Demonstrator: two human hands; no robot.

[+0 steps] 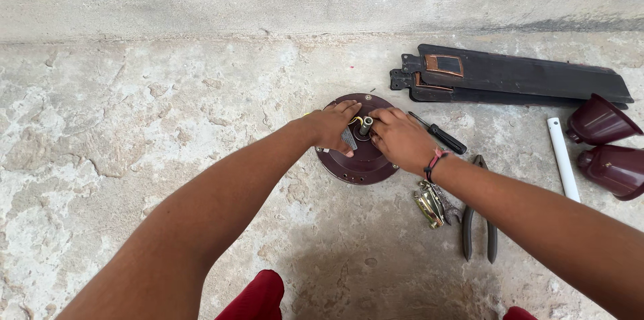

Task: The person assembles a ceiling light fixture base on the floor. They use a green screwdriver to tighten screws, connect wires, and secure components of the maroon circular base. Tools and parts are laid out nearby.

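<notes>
Both arms outstretched, left hand point(332, 125) and right hand point(400, 139) gripping maroon fan motor point(359, 162).

**Count of parts on the concrete floor**

One round maroon motor housing point(359, 159) lay at the centre, and two hands, the left hand point(332, 127) and the right hand point(400, 139), rested on it. Right of the housing were one black-handled screwdriver point(439, 134), one pair of pliers point(477, 216) and one small heap of brass-coloured metal fittings point(433, 202). Farther right lay one white rod point(562, 157) and two maroon bell-shaped covers point(600, 122). Above and right of the housing sat one stack of dark fan blades point(523, 78); how many blades it held could not be told.
</notes>
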